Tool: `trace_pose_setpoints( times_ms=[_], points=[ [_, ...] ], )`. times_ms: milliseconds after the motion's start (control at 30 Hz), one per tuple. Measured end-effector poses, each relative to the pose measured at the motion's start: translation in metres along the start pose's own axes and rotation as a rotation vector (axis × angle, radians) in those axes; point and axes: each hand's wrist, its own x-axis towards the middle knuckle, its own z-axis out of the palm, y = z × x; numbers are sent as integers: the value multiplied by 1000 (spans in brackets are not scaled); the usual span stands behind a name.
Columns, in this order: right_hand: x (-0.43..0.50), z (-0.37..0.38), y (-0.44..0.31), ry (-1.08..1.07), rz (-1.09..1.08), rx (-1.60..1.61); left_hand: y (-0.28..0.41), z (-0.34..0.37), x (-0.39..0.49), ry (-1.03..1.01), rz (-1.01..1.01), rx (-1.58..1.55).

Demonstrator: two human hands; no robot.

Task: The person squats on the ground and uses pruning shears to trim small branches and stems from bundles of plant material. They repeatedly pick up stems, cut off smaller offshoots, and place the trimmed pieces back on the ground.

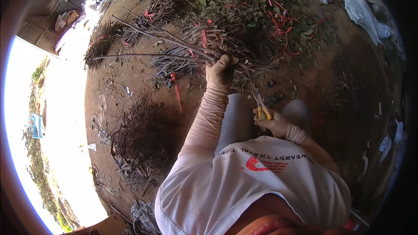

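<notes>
My gloved left hand point(221, 71) is closed around a few long bare woody branches point(163, 39), held up in front of me with their thin ends pointing left. My right hand point(277, 124) grips yellow-handled pruning shears point(264, 111) close to my knees. The shears' blades point up towards a thin stem point(250, 76) that hangs down to the right of my left hand. Whether the blades touch that stem, I cannot tell. Behind the branches lies a bundle of cut sticks point(178, 52) tied with red plastic ribbon point(204, 39).
A big heap of leafy cuttings point(248, 13) with red ribbons lies ahead. More stick bundles point(101, 40) rest at the far left. A dark pile of twigs point(140, 137) sits on the dirt floor point(101, 85) left of me. White sheets point(356, 3) lie at the upper right.
</notes>
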Motion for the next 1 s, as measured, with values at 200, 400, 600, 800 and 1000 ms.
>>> trace_pose_setpoints(
  times_ms=[200,400,600,800,1000],
  points=[
    [17,8,-4,-238,-40,750,4,-1,-6,-133,-46,-98],
    [14,19,-3,-86,38,768,0,8,-10,-75,-15,-125],
    [2,-4,-23,477,-203,412,59,-6,35,-47,-79,169],
    [-17,-72,-101,670,-669,219,115,-61,15,-39,-248,97],
    [-6,-65,-198,583,-1114,-22,137,-11,-7,-579,-253,292]
  ],
)
